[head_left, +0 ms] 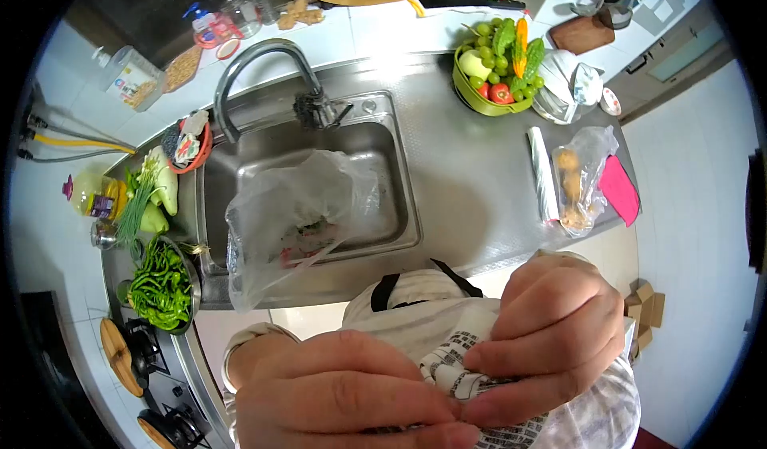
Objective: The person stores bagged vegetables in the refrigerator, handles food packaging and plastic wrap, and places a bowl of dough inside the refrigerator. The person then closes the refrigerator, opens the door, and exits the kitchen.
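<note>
Both hands are close to the camera, low in the view, in front of the person's torso. My left hand (343, 389) has its fingers bent and pressed together on a black-and-white patterned cloth (457, 363). My right hand (551, 333) pinches the same cloth from the other side, its fingertips near those of my left hand. The cloth lies over a light striped garment. Behind the hands, a clear plastic bag (292, 209) hangs over the front edge of the steel sink (403, 169), with some dark and reddish scraps showing through it.
Green peppers (160, 287) fill a bowl at the left, beside white radishes (164, 181). A faucet (276, 45) arches over the sink. At the right are a green fruit basket (487, 105), a foil roll (542, 176), a bag of potato-like items (574, 185) and a pink cloth (618, 191).
</note>
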The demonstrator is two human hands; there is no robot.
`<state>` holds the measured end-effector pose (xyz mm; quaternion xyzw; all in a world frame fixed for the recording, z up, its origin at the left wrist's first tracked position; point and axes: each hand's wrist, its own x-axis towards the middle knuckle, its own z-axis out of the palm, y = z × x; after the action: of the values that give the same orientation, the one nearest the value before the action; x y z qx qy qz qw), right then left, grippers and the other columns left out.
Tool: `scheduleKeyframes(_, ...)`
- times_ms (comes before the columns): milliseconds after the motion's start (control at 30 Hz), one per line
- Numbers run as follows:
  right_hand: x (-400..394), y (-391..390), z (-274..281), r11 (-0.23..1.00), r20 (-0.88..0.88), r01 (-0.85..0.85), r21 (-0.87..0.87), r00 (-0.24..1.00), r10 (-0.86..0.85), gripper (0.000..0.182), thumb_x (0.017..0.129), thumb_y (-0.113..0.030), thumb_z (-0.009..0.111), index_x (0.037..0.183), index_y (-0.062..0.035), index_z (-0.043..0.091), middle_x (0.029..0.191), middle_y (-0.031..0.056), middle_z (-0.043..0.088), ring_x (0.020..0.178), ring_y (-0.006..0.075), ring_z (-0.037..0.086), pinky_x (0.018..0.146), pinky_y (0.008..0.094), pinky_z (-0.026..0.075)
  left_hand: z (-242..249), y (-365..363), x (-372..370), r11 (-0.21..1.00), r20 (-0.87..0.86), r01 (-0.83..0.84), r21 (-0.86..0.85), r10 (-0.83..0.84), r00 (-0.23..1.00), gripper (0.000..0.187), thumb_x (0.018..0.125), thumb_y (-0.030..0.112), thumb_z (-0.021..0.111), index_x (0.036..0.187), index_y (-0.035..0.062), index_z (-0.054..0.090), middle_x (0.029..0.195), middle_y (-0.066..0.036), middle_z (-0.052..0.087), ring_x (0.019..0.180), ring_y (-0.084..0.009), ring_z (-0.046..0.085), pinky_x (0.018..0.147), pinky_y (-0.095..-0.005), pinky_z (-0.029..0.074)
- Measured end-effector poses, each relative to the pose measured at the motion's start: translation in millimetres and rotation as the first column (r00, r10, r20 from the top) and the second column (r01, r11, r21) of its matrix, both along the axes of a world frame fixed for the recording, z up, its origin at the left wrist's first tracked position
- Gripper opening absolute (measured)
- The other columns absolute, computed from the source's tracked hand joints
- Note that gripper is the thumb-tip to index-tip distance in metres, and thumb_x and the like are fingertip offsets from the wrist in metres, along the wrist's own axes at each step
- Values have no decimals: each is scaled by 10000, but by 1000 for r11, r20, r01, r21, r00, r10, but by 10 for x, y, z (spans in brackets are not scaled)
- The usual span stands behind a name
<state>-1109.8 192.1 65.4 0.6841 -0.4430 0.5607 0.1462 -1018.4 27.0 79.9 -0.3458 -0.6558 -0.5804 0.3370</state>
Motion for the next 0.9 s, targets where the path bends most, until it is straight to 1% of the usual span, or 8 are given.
scheduleKeyframes(167,-108,260,-165,979,2,201,19,980,-201,87,743,-52,683,820,-79,715,790,95,662,611,119,547,445,196,381,4,-29,-50,975,270,128,-183,-75,960,84,698,113,708,763,76,670,767,-109,632,642,-186,577,551,-260,438)
scheduleKeyframes(267,-173,477,-313,940,21,314,132,947,-319,189,726,-90,653,873,23,680,778,129,613,565,150,530,453,227,400,-28,94,-207,942,418,143,-302,-4,909,110,715,156,689,774,69,656,808,-141,632,689,-212,585,582,-293,445)
scheduleKeyframes(333,-177,735,-384,831,77,353,430,902,-424,218,783,-158,629,937,-11,677,889,115,622,681,190,560,577,303,419,-229,276,-325,951,357,-77,-298,186,916,335,526,64,706,859,97,728,910,-89,641,736,-183,597,597,-287,469)
scheduleKeyframes(433,-212,940,-639,670,4,462,581,822,-570,238,800,-193,618,977,-44,674,966,83,633,774,206,568,691,325,404,-526,336,-576,895,547,64,-442,213,810,210,637,78,696,846,96,691,879,-74,607,816,-237,550,705,-329,428)
scheduleKeyframes(533,-283,1101,-1006,560,1,502,659,744,-669,238,817,-186,608,1014,-65,661,998,62,636,872,221,577,764,342,410,-936,482,-904,894,491,12,-448,235,839,143,671,70,686,813,74,673,828,-59,597,795,-233,526,702,-325,417)
scheduleKeyframes(667,-396,1348,-1238,529,35,563,635,664,-747,242,789,-168,660,1006,-62,656,984,61,634,879,227,576,767,336,413,-1204,706,-1201,876,425,-14,-482,248,871,96,708,59,673,804,58,673,808,-57,594,799,-221,513,695,-310,410)
scheduleKeyframes(733,-486,1407,-1319,537,80,571,621,635,-768,248,776,-160,681,1001,-58,655,968,65,635,874,232,577,763,336,416,-1253,795,-1336,911,641,113,-397,186,745,92,710,72,684,800,52,680,799,-56,591,804,-218,522,695,-301,415)
scheduleKeyframes(900,-742,1519,-1587,624,259,530,573,606,-752,129,742,-78,681,868,-65,659,825,49,637,774,244,585,714,346,442,-1443,917,-1630,917,732,161,-365,176,658,121,724,97,695,842,69,701,831,-54,585,855,-211,525,740,-311,437)
